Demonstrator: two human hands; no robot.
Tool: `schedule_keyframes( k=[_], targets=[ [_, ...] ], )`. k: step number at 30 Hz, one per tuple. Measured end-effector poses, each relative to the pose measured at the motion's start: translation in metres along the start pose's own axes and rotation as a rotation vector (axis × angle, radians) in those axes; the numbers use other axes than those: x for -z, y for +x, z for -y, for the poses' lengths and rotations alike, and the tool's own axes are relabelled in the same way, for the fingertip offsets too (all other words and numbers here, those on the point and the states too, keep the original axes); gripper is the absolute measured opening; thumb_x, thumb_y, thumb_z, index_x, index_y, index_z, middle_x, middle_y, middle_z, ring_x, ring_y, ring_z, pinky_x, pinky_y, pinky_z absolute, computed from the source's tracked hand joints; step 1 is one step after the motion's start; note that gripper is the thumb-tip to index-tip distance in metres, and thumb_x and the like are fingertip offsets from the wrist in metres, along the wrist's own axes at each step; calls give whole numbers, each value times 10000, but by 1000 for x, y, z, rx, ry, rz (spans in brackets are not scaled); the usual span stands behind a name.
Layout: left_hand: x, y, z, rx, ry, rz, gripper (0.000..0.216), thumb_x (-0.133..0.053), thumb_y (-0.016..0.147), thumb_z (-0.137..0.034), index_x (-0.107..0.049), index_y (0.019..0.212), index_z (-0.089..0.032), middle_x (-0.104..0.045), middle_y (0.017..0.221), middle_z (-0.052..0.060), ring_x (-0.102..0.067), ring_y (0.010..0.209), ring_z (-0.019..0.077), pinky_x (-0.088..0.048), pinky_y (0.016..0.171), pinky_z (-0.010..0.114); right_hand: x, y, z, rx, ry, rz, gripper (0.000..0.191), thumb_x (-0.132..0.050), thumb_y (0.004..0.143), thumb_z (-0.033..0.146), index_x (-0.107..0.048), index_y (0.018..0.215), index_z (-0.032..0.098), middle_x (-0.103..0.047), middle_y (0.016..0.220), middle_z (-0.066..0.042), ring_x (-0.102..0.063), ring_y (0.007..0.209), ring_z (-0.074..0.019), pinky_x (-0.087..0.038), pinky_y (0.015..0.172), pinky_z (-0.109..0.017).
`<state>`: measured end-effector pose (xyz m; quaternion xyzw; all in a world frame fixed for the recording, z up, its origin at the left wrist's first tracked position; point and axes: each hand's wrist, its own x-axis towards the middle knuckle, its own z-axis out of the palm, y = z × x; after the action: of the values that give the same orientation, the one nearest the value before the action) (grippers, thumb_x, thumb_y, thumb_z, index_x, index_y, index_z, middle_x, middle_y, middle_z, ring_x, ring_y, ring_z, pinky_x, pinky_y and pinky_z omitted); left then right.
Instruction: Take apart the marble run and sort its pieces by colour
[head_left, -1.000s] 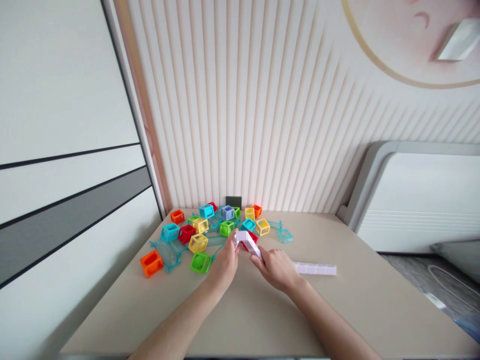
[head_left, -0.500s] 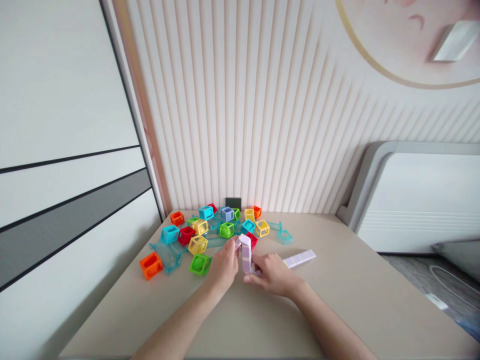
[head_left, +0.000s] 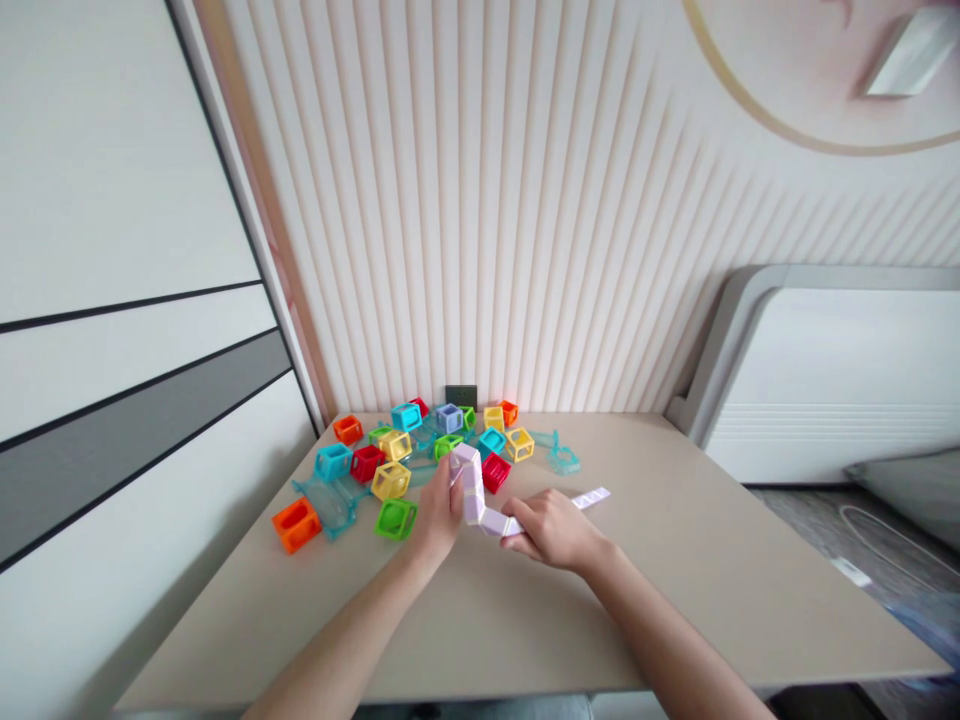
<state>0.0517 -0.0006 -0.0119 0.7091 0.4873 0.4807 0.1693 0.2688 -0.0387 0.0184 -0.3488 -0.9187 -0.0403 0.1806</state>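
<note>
A lilac-and-white snake puzzle of jointed segments is held between my two hands above the table. My left hand is closed around its upper left end, where the chain bends over at the top. From there it runs down, then turns right into my right hand, whose fingers are wrapped round the straight part. The puzzle's far end pokes out to the right beyond that hand. Part of the chain is hidden by the fingers. Just behind it lies a red cube frame.
Several coloured open cubes, among them an orange one, a green one and a yellow one, lie at the table's back left. Clear teal plastic pieces lie among them. A ribbed wall stands behind the table.
My hands have moved apart, and the snake puzzle's bend has opened, showing a segment running down and right. The camera view has shifted slightly.
</note>
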Motion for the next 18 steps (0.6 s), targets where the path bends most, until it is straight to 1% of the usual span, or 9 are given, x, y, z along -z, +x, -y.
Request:
schedule_keyframes(
  k=[2,5,8,10,12,14,16,18],
  targets=[
    [2,2,1,-9,3,22,291,-392,930,-276,-573,1147,-205,-732,903,71,-717,838,247,-553,724,327,2,1,5,-8,-4,67,806,-12,986,692,-627,915,175,-625,599,-49,-514,505,-167,-220,538,-315],
    [4,3,0,-35,16,81,342,-385,933,-234,-570,1219,-207,-731,1027,93,-707,940,245,-552,800,331,8,2,10,-5,32,157,797,-23,993,679,-626,875,170,-613,592,-55,-480,495,-165,-206,539,-320],
    [5,-1,0,-96,77,233,373,-449,930,-225,-562,1285,-236,-706,1097,75,-695,964,229,-546,835,325,14,4,13,0,99,227,736,-75,1027,626,-625,838,175,-617,603,-51,-465,503,-158,-206,546,-320],
    [3,-3,2,-136,145,352,396,-513,906,-216,-565,1297,-250,-695,1084,58,-694,950,224,-547,828,320,17,6,13,-4,149,240,705,-102,1039,605,-627,842,179,-619,609,-42,-461,507,-155,-210,551,-315],
    [0,-4,3,-150,187,409,380,-546,897,-223,-580,1275,-237,-693,1058,61,-698,938,232,-549,814,324,18,7,13,-10,215,210,695,-117,1034,620,-631,871,182,-620,622,-37,-475,524,-157,-230,558,-300],
    [-1,-4,4,-146,172,406,339,-567,897,-248,-597,1233,-225,-700,1050,66,-701,934,239,-547,815,333,18,8,12,-26,292,147,698,-151,1015,668,-639,888,184,-617,633,-33,-494,542,-156,-255,564,-280],
    [1,-4,2,-133,100,396,324,-593,894,-278,-599,1214,-226,-707,1102,68,-699,970,241,-539,855,342,19,7,8,-79,378,74,690,-244,978,731,-658,885,186,-611,631,-21,-503,543,-146,-276,567,-262],
    [3,-4,-2,-102,15,400,343,-604,896,-304,-585,1229,-225,-710,1164,72,-695,1022,245,-532,890,349,20,6,5,-170,454,-8,684,-375,906,798,-677,864,185,-599,618,-4,-498,530,-131,-289,561,-247]
  ],
)
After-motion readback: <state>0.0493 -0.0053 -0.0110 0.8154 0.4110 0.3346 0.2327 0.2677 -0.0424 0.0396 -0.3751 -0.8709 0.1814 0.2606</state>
